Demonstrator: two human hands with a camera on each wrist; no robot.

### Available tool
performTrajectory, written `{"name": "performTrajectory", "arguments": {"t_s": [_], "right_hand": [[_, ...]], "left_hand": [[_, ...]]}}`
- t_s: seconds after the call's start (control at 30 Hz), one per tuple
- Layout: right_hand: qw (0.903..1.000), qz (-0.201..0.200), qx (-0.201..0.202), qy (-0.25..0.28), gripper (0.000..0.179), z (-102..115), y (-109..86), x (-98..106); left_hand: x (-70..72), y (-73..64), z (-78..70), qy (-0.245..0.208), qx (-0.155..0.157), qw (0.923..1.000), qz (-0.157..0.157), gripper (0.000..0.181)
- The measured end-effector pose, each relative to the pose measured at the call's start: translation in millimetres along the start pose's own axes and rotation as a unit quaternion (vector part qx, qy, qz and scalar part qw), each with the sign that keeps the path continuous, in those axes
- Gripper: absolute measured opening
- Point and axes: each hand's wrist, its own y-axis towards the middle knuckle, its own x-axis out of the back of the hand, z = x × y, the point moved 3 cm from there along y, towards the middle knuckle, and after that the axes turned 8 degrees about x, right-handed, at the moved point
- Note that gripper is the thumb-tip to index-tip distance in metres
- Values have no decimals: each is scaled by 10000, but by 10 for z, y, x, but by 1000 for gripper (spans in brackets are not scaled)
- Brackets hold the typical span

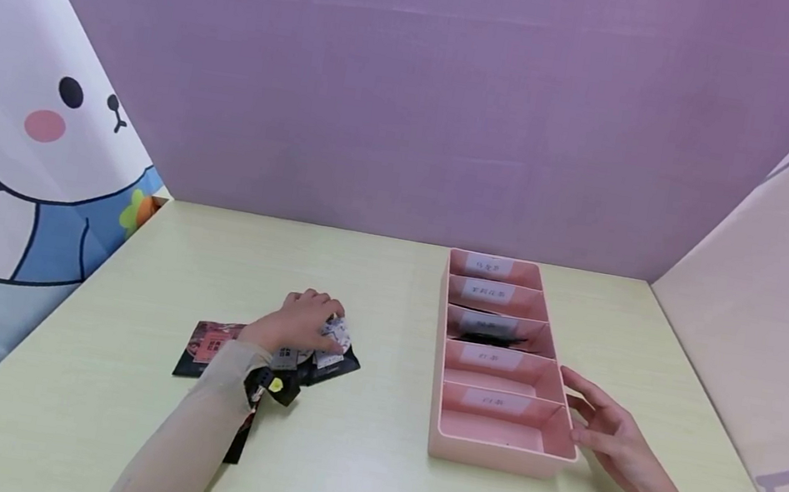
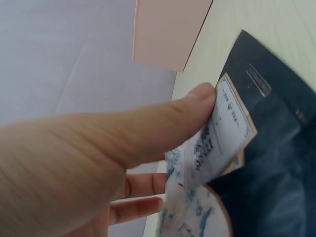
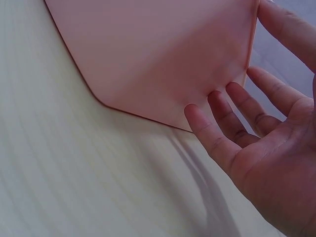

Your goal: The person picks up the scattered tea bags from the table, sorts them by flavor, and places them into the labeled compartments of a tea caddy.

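My left hand [image 1: 298,323] is over a small pile of tea packets on the left half of the table. Its thumb and fingers pinch a black tea packet [image 2: 276,98] with a white label and a blue-and-white floral print. Red-and-black packets [image 1: 213,342] lie beneath and left of that hand, partly hidden by the forearm. On the right, a pink divided box [image 1: 499,458] has a label in each compartment. My right hand [image 1: 610,436] rests its fairly straight fingertips against the box's right side wall [image 3: 163,59], near the front corner.
Dark packets [image 1: 491,339] stand in the box's middle compartment. The two front compartments show bare floors. A purple backdrop [image 1: 413,114] rises behind the table, with printed panels at the left and right sides.
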Motion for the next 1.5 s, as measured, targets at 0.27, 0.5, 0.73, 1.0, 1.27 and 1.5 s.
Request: {"name": "performTrajectory", "arguments": {"t_s": [0.27,0.5,0.73,1.0,1.27,1.5], "right_hand": [[10000,6,-5,-6,70,-6,-1,6],[10000,16,-13,29,71,-13,-10,17],[10000,64,27,50,71,-15,-13,27],[9999,91,41,14,70,-12,-12,24],[10000,26,-18,-1,70,-13,-24,22],[10000,31,-26,-16,69,-5,-18,16]], "left_hand": [[20,-6,-47,-470,-119,9988,58,51],[85,-31,-107,-1095,-541,9923,-214,52],[159,-46,-124,-1728,-776,9798,-642,46],[208,-25,-92,-2331,-868,9603,-1261,41],[242,-31,-82,-2934,-694,9407,-1557,30],[253,-27,-72,-3308,-507,9269,-1700,26]]}}
